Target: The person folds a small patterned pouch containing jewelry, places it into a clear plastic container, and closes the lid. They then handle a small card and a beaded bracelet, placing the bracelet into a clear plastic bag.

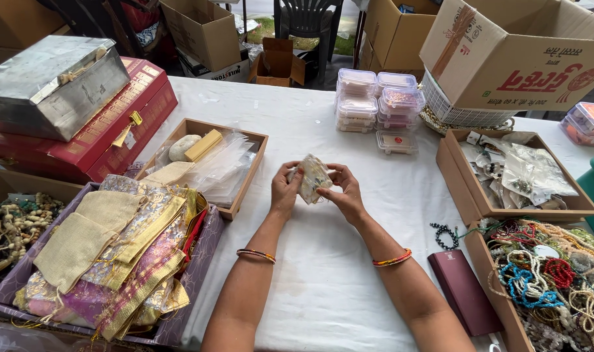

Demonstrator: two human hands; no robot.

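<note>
Centrally, both hands (316,186) hold pouch (313,177); trays (199,124) flank.

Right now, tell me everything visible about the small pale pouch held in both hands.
The small pale pouch looks like thin, shiny fabric or plastic with faint speckled colour, crumpled and tilted. It is held above the white tablecloth, pinched between the left hand and right hand at its two sides. Its contents cannot be made out.

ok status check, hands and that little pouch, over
Left hand and right hand both gripping small patterned pouch, held above white tablecloth. Nothing between hands. Tray of plastic bags close on the left.
</note>
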